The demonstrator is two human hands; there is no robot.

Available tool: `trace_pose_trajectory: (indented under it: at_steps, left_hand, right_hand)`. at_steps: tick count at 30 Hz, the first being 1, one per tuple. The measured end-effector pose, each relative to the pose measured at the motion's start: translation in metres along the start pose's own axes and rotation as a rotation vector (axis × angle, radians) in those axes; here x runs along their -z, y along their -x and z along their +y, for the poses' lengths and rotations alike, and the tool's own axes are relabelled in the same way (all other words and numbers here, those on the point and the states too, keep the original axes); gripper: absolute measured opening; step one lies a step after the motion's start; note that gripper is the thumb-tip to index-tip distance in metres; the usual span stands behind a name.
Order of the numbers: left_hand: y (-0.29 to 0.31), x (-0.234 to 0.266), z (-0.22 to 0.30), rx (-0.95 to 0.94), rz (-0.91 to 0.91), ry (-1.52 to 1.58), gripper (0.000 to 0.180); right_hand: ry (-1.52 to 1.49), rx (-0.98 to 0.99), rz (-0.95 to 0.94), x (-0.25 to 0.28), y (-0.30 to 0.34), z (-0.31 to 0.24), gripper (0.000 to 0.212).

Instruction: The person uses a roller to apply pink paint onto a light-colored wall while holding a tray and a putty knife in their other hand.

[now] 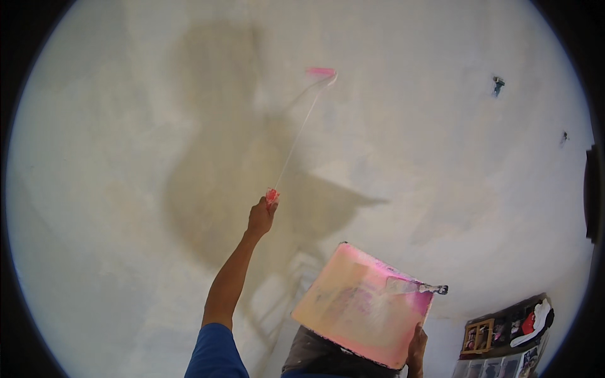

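With its fingers wrapped round the red handle of a small paint roller (322, 70), my left hand (259, 218) reaches forward and up. A long thin rod joins the handle to the pink roller head, which is at the pale wall (409, 157); whether it presses on the wall I cannot tell. Low in front of my body, my right hand (416, 346) grips the right edge of a square paint tray (334, 309), held tilted. Pink and cream stains cover the tray. A putty knife (403, 286) lies across its upper right corner, handle past the edge.
Two small openings in the wall at the right, a nearer hole (498, 85) and a farther one (564, 137), show dark contents. A shelf (482, 312) with clothes and other goods stands low at the right. My shadow (220, 145) falls on the wall.
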State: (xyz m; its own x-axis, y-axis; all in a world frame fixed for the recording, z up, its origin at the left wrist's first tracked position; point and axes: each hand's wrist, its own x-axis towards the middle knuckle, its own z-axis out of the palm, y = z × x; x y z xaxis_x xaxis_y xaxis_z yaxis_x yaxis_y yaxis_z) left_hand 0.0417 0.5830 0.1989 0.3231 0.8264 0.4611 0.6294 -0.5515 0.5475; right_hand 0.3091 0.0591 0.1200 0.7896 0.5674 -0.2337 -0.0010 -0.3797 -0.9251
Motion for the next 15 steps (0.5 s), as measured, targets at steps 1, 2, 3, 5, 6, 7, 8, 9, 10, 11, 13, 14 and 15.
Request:
trace_pose_trajectory:
  at_steps: [1,2,3,5,6,7,8,9,10,11,13,14,15]
  left_hand:
    - [0.001,0.001,0.011,-0.007,0.000,0.030,0.035]
    - [0.004,-0.003,0.018,0.002,-0.003,0.029,0.035]
    - [0.007,-0.010,0.026,0.034,-0.004,0.015,0.035]
    - [0.012,-0.026,0.032,0.066,-0.005,0.001,0.035]
    - [0.020,-0.039,0.026,0.049,0.002,0.029,0.035]
    - [0.031,-0.053,0.021,0.032,0.004,0.064,0.035]
    - [0.040,-0.065,0.019,0.064,-0.024,0.061,0.034]
    - [0.048,-0.076,0.013,0.066,-0.031,0.070,0.034]
    - [0.060,-0.091,0.001,0.104,-0.051,0.081,0.035]
    - [0.071,-0.101,-0.007,0.140,-0.070,0.090,0.035]
    - [0.096,-0.120,-0.018,0.156,-0.086,0.092,0.036]
    - [0.103,-0.125,-0.017,0.164,-0.101,0.089,0.038]
    - [0.108,-0.128,-0.017,0.162,-0.104,0.092,0.038]
  right_hand:
    - [0.050,-0.044,-0.022,0.004,0.000,0.002,0.066]
    - [0.056,-0.049,-0.028,0.003,0.000,0.003,0.066]
    - [0.036,-0.024,0.012,0.001,0.000,0.005,0.067]
    - [0.017,0.001,0.050,-0.001,0.000,0.004,0.069]
    - [0.005,0.008,0.041,-0.002,0.000,0.004,0.070]
    - [-0.003,0.013,0.039,-0.001,0.001,0.005,0.070]
    - [0.005,0.008,0.047,0.001,0.000,0.006,0.070]
    - [0.012,-0.037,0.033,0.002,-0.001,0.009,0.068]
    - [0.019,-0.081,0.013,0.003,-0.001,0.011,0.066]
    - [0.026,-0.084,0.016,0.002,0.001,0.008,0.066]
    - [0.030,-0.071,-0.003,0.000,0.003,0.000,0.065]
    - [0.029,-0.073,0.003,0.001,0.003,0.000,0.065]
    - [0.030,-0.094,0.011,0.001,0.002,0.001,0.065]
